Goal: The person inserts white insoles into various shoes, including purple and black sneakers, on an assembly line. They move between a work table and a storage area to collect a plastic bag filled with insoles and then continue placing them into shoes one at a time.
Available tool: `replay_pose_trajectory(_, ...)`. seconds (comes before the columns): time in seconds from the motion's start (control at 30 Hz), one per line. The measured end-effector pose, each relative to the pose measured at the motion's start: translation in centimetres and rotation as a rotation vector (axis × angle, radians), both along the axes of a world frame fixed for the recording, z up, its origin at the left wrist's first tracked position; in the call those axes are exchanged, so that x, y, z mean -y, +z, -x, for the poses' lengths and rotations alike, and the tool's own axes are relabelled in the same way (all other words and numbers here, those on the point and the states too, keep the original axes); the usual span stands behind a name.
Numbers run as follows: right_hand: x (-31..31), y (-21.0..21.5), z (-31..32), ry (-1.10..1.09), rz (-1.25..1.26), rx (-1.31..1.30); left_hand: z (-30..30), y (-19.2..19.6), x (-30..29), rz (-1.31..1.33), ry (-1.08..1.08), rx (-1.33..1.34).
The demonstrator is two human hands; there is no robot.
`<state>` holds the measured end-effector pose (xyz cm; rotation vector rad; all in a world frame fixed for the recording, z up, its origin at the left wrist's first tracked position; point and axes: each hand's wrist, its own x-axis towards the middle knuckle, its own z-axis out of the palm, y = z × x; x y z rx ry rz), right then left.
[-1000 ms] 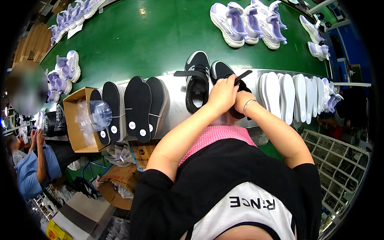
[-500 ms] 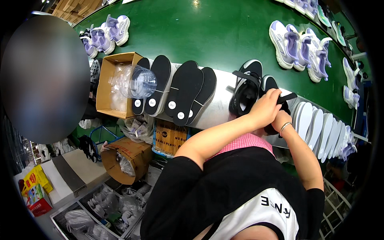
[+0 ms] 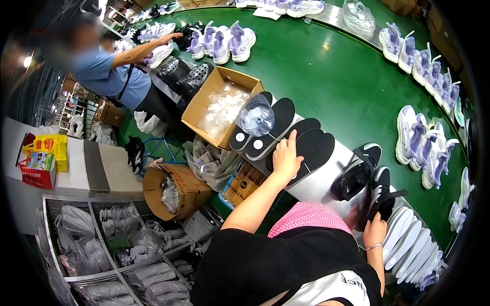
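My left hand (image 3: 287, 159) reaches over a pile of black insoles (image 3: 317, 147), its index finger stretched out on them and the other fingers partly hidden. A second stack of black insoles (image 3: 280, 118) with round white stickers lies just left of it, a clear round plastic container (image 3: 255, 116) resting on top. At the right, my right hand (image 3: 375, 230) is closed round the heel end of a black sneaker (image 3: 378, 193) with a loose strap. Beside that shoe stands another black sneaker (image 3: 354, 174) with a grey-white toe, apart from both hands.
An open carton (image 3: 196, 113) of clear plastic pieces stands left of the insoles. White insoles (image 3: 408, 239) are lined up at the right. White-and-lilac sneakers (image 3: 424, 145) stand on the green conveyor (image 3: 306, 66). A co-worker in a blue shirt (image 3: 104, 76) reaches toward shoes at far left.
My left hand has left the right-hand black sneaker and moved left onto the black insoles. My right hand stays at the sneaker. The view has swung left, bringing more of the co-worker into sight.
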<state>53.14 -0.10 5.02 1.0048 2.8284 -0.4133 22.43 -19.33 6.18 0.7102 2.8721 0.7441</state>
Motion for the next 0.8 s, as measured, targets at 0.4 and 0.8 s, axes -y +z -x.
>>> replay_pose_trajectory(0.4,1.4,11.8,7.8,0.192,0.211,-0.431,-11.0,5.6,-8.4,-0.721,-0.509,1.511)
replay_pose_trajectory(0.8,-0.1,9.6,3.0,-0.042,0.336,-0.371,-6.8,0.2,-12.0,-0.251,-0.933,-0.081)
